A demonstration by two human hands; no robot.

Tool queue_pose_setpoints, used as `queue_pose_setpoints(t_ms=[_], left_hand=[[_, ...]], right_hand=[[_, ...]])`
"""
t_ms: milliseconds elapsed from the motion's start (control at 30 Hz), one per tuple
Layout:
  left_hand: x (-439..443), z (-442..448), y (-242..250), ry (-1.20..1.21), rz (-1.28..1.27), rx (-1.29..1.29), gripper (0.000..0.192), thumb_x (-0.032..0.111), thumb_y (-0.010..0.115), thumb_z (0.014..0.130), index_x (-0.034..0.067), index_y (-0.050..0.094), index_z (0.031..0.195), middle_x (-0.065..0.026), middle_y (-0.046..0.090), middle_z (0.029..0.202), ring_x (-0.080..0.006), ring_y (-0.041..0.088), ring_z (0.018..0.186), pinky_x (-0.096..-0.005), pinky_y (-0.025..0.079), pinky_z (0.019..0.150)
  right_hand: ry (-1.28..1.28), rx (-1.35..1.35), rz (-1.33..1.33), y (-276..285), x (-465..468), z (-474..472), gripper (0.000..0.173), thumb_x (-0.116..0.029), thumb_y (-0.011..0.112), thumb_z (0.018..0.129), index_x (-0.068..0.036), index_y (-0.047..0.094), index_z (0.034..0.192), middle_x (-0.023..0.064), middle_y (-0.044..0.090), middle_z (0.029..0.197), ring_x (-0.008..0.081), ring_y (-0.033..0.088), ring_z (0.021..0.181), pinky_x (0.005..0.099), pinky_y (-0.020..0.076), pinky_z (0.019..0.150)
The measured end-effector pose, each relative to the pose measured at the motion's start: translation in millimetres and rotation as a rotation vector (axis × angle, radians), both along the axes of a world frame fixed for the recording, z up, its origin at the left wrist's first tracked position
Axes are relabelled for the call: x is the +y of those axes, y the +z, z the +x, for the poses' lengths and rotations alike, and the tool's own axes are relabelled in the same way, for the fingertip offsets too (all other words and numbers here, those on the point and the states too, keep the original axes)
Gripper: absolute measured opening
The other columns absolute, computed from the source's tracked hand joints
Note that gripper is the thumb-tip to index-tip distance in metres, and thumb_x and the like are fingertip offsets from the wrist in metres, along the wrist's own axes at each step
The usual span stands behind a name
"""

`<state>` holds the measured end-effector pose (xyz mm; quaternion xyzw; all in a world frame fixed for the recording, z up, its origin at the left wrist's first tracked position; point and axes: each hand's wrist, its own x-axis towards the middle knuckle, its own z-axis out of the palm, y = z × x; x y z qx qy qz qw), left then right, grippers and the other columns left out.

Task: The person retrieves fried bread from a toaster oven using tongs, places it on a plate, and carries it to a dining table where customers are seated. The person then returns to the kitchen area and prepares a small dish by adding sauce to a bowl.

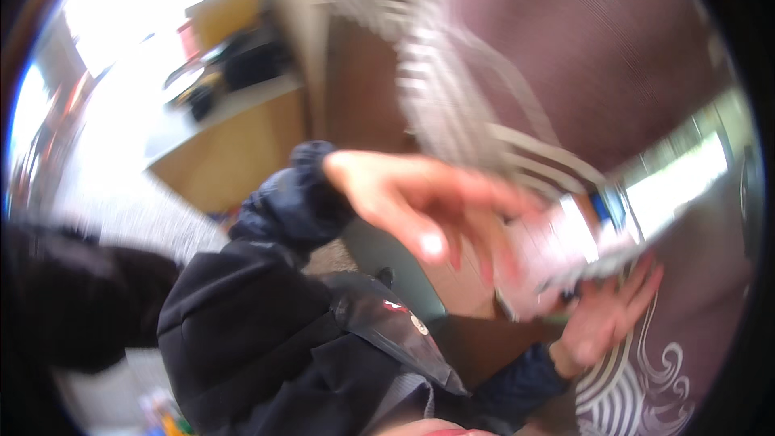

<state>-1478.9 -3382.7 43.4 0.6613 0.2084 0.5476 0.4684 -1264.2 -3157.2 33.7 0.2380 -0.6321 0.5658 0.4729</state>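
The picture is strongly blurred and tilted. My left hand (418,200), in a dark sleeve, reaches across the middle with its fingers loosely bent and apart. Nothing shows in its grasp. Beyond its fingertips is a pale pinkish-white boxy thing (533,260), too blurred to name. My right hand (608,318) is at the lower right, fingers spread, close to the near edge of that pale thing. Whether it grips or only touches the edge cannot be made out. A small blue item (608,209) shows at the pale thing's far end.
A purple surface with white swirls (587,72) spans the upper right. To the left stands a light wooden cabinet or desk (242,151) with a dark object (254,60) on top. A grey-green seat-like panel (393,266) lies beside my dark jacket (254,321).
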Motion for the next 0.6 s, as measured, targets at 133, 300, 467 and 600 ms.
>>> queue_pose_setpoints(t_ms=[133, 300, 467, 600], left_hand=[[142.1, -43.4, -6.4, 1.172, 0.61, -0.187, 0.06, 0.026, 0.048, 0.091, 0.003, 0.023, 0.139, -0.015, 0.029, 0.142, -0.0258, 0.036, 0.126, -0.0406, 0.04, 0.093], [290.1, -137.1, -63.1, 1.393, 1.181, -0.125, 0.024, 0.018, 0.044, 0.088, 0.006, 0.049, 0.108, -0.0117, 0.05, 0.12, -0.0235, 0.052, 0.101, -0.0361, 0.045, 0.082], [464.4, -128.2, -241.4, 0.833, -0.017, 0.934, 0.03, 0.011, 0.057, 0.079, 0.002, 0.057, 0.108, -0.015, 0.052, 0.122, -0.0285, 0.051, 0.111, -0.0385, 0.044, 0.091], [456.5, -157.7, -378.5, 0.691, -0.338, 0.964, 0.022, 0.017, 0.053, 0.084, 0.007, 0.06, 0.102, -0.012, 0.051, 0.124, -0.0284, 0.049, 0.113, -0.0395, 0.045, 0.088]], right_hand=[[-1.136, 0.32, 0.261, 25.3, 109.0, 24.4, 0.065, -0.015, 0.05, 0.086, -0.001, 0.016, 0.14, 0.0203, 0.019, 0.146, 0.0376, 0.034, 0.127, 0.0492, 0.031, 0.103], [-1.395, 0.389, 0.664, -6.3, 217.4, 18.3, 0.038, -0.012, 0.05, 0.085, 0.001, 0.045, 0.12, 0.0195, 0.052, 0.12, 0.0329, 0.05, 0.11, 0.0477, 0.0399, 0.092], [-1.175, -0.8, 0.422, -183.4, 291.5, -54.6, 0.024, 0.004, 0.048, 0.085, 0.005, 0.056, 0.107, 0.018, 0.056, 0.116, 0.0303, 0.053, 0.107, 0.04, 0.0426, 0.09], [-0.966, -1.039, -0.292, -284.6, 347.5, -76.5, 0.027, 0.006, 0.048, 0.085, 0.005, 0.056, 0.111, 0.0125, 0.053, 0.12, 0.0214, 0.053, 0.105, 0.0313, 0.0432, 0.089]])
